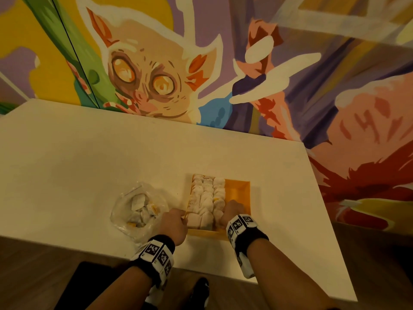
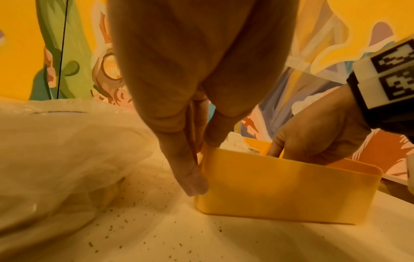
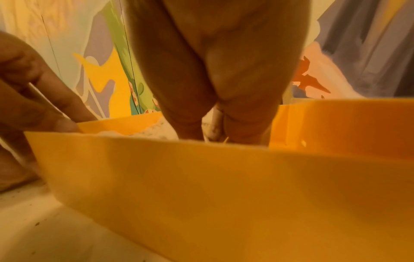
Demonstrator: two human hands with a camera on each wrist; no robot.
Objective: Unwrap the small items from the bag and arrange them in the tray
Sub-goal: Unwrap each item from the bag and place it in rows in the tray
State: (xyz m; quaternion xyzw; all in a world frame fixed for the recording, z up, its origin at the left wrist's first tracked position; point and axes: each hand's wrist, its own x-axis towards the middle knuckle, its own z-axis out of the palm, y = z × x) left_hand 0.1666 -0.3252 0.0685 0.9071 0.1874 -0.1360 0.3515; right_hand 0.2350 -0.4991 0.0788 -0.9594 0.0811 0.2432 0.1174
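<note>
A yellow tray sits near the table's front edge, its left part filled with rows of small white items. A clear plastic bag holding wrapped items lies just left of it. My left hand pinches the tray's near left corner, with the thumb at the rim and straight fingers down the outside wall. My right hand reaches down inside the tray at the right edge of the rows. Its fingertips close around a pale item, mostly hidden behind the wall.
The white table stands against a painted mural wall. The table's right edge runs close past the tray. Dark crumbs speckle the surface between the bag and the tray. A dark shoe shows on the wooden floor.
</note>
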